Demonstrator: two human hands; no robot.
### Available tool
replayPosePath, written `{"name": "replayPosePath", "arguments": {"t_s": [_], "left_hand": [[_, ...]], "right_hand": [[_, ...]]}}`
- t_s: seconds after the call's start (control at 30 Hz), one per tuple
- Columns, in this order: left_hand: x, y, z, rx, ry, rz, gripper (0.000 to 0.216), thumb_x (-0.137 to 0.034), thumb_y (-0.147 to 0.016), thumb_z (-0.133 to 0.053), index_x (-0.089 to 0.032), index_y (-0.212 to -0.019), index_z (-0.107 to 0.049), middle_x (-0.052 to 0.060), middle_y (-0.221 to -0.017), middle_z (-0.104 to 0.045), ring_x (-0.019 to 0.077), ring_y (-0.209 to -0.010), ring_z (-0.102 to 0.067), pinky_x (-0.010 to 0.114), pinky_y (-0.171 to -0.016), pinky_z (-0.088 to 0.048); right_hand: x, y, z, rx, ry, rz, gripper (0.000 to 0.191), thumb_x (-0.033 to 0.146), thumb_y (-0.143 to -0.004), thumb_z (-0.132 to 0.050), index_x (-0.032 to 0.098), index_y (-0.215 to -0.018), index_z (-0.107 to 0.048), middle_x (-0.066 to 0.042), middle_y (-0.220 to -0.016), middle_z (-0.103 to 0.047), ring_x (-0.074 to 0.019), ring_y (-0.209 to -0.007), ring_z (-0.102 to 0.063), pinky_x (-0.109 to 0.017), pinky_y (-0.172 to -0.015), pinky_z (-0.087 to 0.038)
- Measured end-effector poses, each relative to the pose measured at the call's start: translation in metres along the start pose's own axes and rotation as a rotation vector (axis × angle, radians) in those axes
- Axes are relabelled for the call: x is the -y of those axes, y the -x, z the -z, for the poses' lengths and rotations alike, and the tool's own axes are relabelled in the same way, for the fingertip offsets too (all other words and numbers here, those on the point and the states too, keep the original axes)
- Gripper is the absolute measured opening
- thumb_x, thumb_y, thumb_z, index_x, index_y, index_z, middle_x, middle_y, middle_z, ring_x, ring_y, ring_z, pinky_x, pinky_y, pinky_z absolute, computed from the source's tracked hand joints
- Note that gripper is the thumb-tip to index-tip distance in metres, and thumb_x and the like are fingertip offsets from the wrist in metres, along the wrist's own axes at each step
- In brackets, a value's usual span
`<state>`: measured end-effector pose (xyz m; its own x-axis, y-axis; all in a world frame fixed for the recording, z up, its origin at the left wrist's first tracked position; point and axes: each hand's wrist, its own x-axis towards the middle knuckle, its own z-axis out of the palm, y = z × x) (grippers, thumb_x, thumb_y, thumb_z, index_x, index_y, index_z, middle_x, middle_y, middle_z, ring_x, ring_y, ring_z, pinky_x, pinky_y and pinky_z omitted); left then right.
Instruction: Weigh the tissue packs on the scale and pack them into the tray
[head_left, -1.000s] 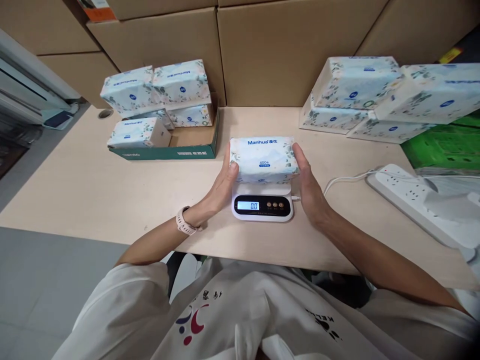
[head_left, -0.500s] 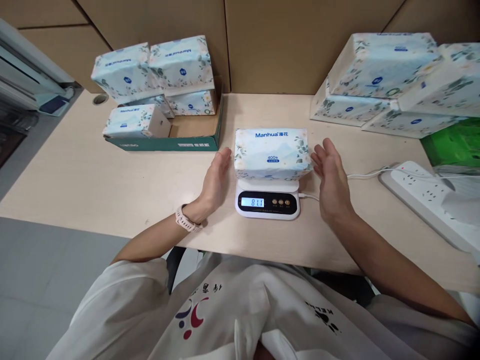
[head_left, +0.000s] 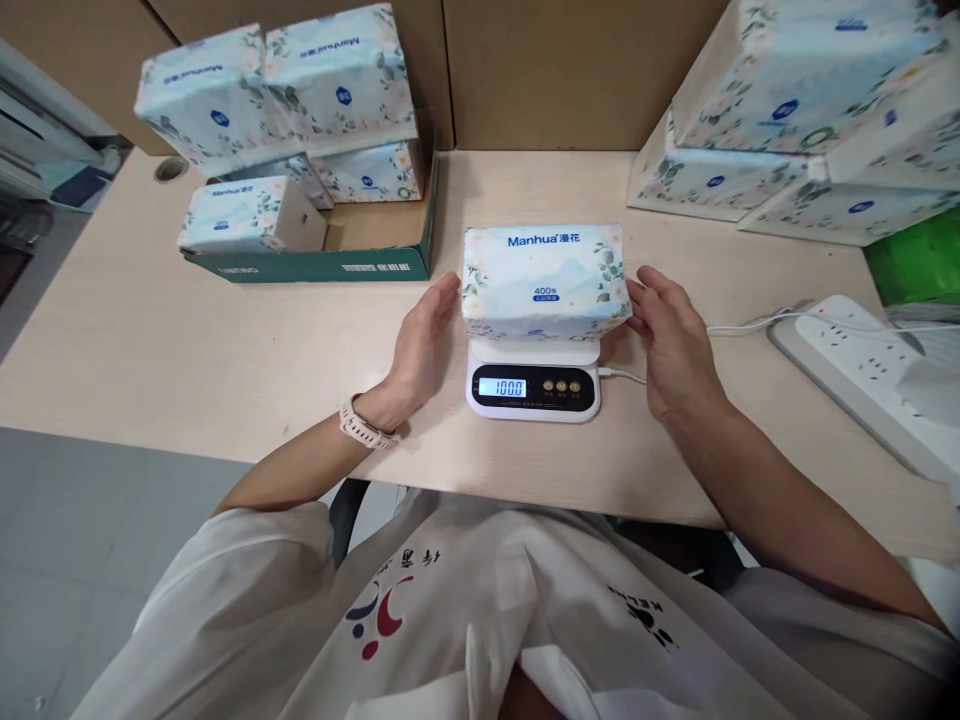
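Note:
A pack of tissues [head_left: 543,275], white and pale blue with a floral print, rests on a white digital kitchen scale [head_left: 534,410]. The lit display [head_left: 502,388] reads about 100.0. My left hand [head_left: 418,345] is beside the pack's left end, palm inward, fingers stretched out, with a narrow gap to the wrapper. At the other end my right hand [head_left: 675,345] is held open, its fingertips very close to the pack; whether they touch it I cannot tell. A pale pink wristband [head_left: 364,425] circles my left wrist.
At the back left, several tissue packs [head_left: 341,85] are stacked in and above a green-sided cardboard tray [head_left: 315,265]. More packs [head_left: 802,85] are piled at the back right, near a green package [head_left: 919,260]. A white power strip [head_left: 862,360] lies right, with a cable [head_left: 739,328] trailing from it.
The display went from about 81.1 to about 100.0. Both hands remain open beside the tissue pack, which stays on the scale. The view has shifted slightly.

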<state>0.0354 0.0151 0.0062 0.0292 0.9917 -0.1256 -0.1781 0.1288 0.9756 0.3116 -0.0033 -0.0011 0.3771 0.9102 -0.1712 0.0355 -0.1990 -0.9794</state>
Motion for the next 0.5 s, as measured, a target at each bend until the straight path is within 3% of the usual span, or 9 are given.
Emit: {"name": "replayPosePath", "arguments": {"t_s": [0.13, 0.37, 0.5], "left_hand": [[-0.001, 0.000, 0.000, -0.002, -0.011, 0.001, 0.044, -0.047, -0.105, -0.051, -0.024, -0.135, -0.074, 0.005, -0.166, -0.061, 0.0278, -0.162, -0.050, 0.044, -0.140, -0.034], [0.001, -0.004, 0.004, -0.023, 0.015, 0.011, 0.040, -0.045, -0.102, -0.054, -0.022, -0.127, -0.076, 0.008, -0.158, -0.067, 0.0296, -0.156, -0.056, 0.046, -0.139, -0.036], [0.003, -0.006, 0.006, -0.026, 0.023, -0.010, 0.035, -0.044, -0.101, -0.055, -0.023, -0.120, -0.076, 0.006, -0.152, -0.071, 0.0279, -0.152, -0.059, 0.045, -0.137, -0.040]], "right_hand": [[-0.006, -0.005, 0.004, 0.022, 0.019, 0.050, 0.039, 0.058, -0.098, -0.064, 0.038, -0.131, -0.069, -0.001, -0.147, -0.073, -0.0248, -0.143, -0.068, -0.058, -0.134, -0.049], [-0.007, -0.008, 0.004, 0.026, -0.011, 0.022, 0.041, 0.057, -0.096, -0.069, 0.034, -0.130, -0.069, -0.005, -0.146, -0.074, -0.0270, -0.145, -0.066, -0.060, -0.137, -0.043], [-0.013, -0.012, 0.008, 0.054, 0.036, 0.085, 0.044, 0.067, -0.094, -0.067, 0.037, -0.126, -0.071, -0.005, -0.144, -0.074, -0.0308, -0.145, -0.066, -0.063, -0.132, -0.050]]}}
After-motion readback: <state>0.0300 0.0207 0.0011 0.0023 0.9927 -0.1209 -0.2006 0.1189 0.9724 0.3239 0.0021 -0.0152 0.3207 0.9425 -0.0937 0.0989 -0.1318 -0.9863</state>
